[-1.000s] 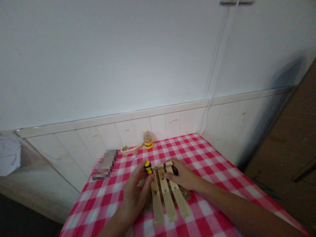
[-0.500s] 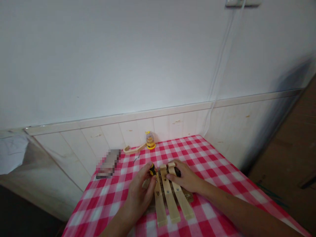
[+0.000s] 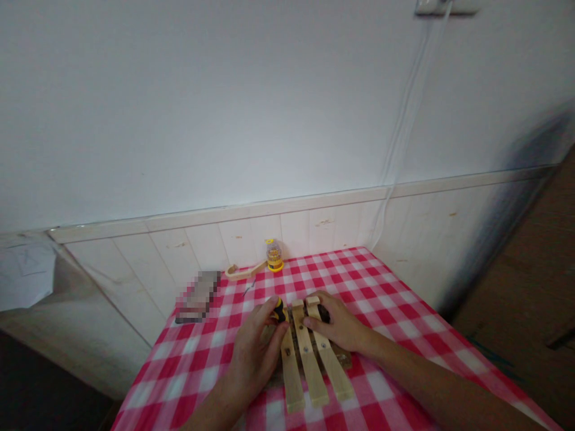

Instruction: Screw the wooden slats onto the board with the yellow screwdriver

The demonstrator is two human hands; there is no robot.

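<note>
- Your left hand (image 3: 257,354) is curled closed round the stubby screwdriver (image 3: 280,310), at the wooden slat rack's (image 3: 311,371) far-left corner.
- Your right hand (image 3: 340,327) lies flat on the rack's far end, apparently gripping nothing.
- The rack looks light and stiff, so hold it by the slats.

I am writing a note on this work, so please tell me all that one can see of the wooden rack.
The rack is three pale, bare wooden slats set side by side with gaps, fixed by small screws over darker cross pieces below. It lies flat on the checked cloth, and its slats run toward the person. The right hand rests on its far end. The left hand, gripping a screwdriver, is at the far end of its left slat.
</note>
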